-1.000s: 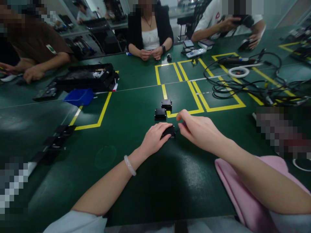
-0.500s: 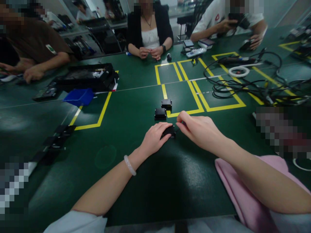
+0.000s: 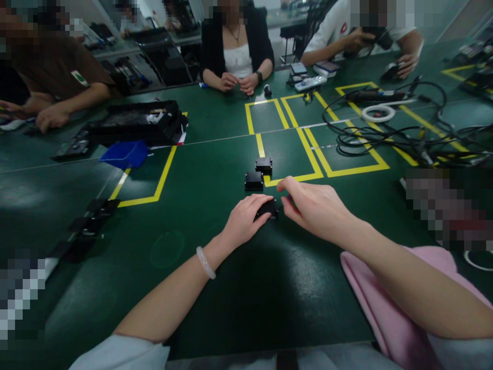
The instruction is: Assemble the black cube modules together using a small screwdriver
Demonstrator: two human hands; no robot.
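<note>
On the green table, my left hand is closed around a small black block, its fingers over the top and its thumb along the near side. Just right of the block is my right hand, its thumb and forefinger apart at the tips; a thin dark piece shows by the thumb, too small to make out. Two more black blocks stand farther off, one near my left fingertips and another behind it, beside the yellow tape.
Black cables and a white ring lie at the right. At the left are a blue tray, a black case and dark blocks. Pink cloth lies under my right arm. People sit across the table.
My right forefinger has lifted away from the thumb and shifted slightly left, so the pinch has opened. My left hand and the blocks stay where they were.
</note>
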